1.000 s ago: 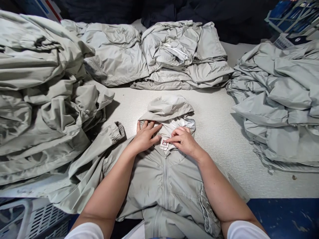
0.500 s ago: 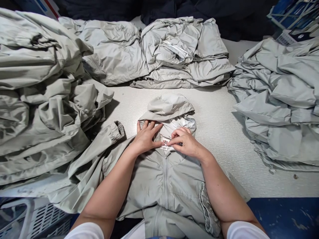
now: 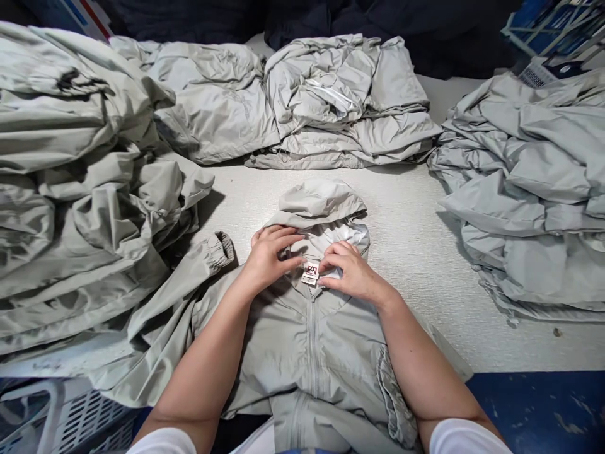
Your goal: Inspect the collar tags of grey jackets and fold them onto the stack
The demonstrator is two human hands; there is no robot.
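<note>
A light grey hooded jacket (image 3: 283, 340) lies front up on the table, its hood pointing away from me and its zipper running down the middle. At the neck opening sits a white label (image 3: 311, 272) with a dark red mark. My left hand (image 3: 274, 255) rests at the left side of the collar, thumb and fingers apart, the thumb close to the label. My right hand (image 3: 347, 270) is at the right of the label, its fingers curved and apart, the fingertips beside the label's right edge.
Piles of grey garments stand at the left (image 3: 94, 208), at the back (image 3: 350, 94) and at the right (image 3: 534, 183) of the white table (image 3: 406, 233). A white plastic basket (image 3: 89, 413) is at the lower left, a wire rack (image 3: 553, 28) at the upper right.
Both hands have lifted slightly off the label and their fingers have parted from it. The left hand has shifted a little to the left, and more of the label shows.
</note>
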